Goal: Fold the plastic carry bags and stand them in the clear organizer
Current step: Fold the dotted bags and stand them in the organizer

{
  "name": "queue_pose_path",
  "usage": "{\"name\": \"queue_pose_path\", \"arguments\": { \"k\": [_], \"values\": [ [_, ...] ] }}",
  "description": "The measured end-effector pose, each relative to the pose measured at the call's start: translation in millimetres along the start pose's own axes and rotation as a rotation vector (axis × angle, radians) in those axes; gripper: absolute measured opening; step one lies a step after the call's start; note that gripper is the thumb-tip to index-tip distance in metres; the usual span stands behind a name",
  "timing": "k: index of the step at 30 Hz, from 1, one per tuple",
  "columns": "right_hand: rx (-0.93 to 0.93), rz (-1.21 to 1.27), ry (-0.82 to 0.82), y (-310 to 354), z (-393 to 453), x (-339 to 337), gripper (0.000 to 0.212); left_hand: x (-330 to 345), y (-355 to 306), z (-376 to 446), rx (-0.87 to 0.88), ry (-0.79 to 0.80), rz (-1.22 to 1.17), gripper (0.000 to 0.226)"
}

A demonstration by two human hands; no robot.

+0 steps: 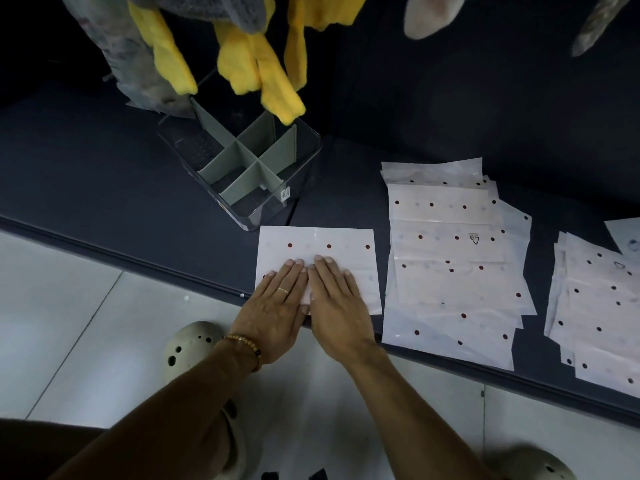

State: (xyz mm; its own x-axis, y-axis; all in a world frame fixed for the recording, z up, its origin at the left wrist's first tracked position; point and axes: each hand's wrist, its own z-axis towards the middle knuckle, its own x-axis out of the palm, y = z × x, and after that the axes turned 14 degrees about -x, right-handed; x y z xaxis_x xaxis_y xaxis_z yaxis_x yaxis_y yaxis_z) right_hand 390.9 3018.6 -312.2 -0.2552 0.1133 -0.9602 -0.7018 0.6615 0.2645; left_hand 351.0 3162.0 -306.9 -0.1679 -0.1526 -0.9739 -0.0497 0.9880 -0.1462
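A white plastic bag with red dots (318, 242) lies flat near the front edge of the dark shelf (86, 181). My left hand (273, 310) and my right hand (337, 303) press side by side on its near half, fingers straight and flat. Just behind the bag stands the clear organizer (294, 199) with grey dividers (247, 161); no bags show in its compartments. A pile of several unfolded dotted bags (450, 258) lies to the right of my right hand.
A second pile of dotted bags (602, 317) lies at the far right. Yellow and grey fabric items (256, 64) hang above the organizer. The shelf's front edge (138, 259) runs diagonally; below it are a pale tiled floor and my shoes (188, 344).
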Motion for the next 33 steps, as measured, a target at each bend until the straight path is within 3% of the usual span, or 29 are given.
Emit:
{"name": "queue_pose_path", "arguments": {
  "k": [4,10,12,18,22,26,33],
  "values": [
    [-0.092,-0.090,0.055,-33,-28,-7,0.058,0,3,0,-0.001,-0.001,0.006,0.064],
    [-0.102,-0.165,0.047,-73,-70,-32,0.056,1,2,2,-0.021,0.002,-0.065,0.058],
    [-0.111,-0.196,0.007,-70,-73,-38,0.059,-1,2,2,-0.015,-0.004,-0.089,0.055],
    [-0.237,-0.206,-0.196,-52,-56,-38,0.039,-4,3,6,-0.029,0.034,-0.078,0.064],
    [-0.174,-0.188,-0.232,-51,-47,-42,0.042,-7,4,7,-0.025,0.043,-0.069,0.070],
    [-0.192,-0.174,-0.097,-51,-46,-49,0.046,-7,5,8,-0.028,0.041,-0.052,0.058],
    [-0.182,-0.175,-0.029,-53,-37,-51,0.022,-17,6,12,-0.026,0.093,-0.028,0.066]
  ]
}}
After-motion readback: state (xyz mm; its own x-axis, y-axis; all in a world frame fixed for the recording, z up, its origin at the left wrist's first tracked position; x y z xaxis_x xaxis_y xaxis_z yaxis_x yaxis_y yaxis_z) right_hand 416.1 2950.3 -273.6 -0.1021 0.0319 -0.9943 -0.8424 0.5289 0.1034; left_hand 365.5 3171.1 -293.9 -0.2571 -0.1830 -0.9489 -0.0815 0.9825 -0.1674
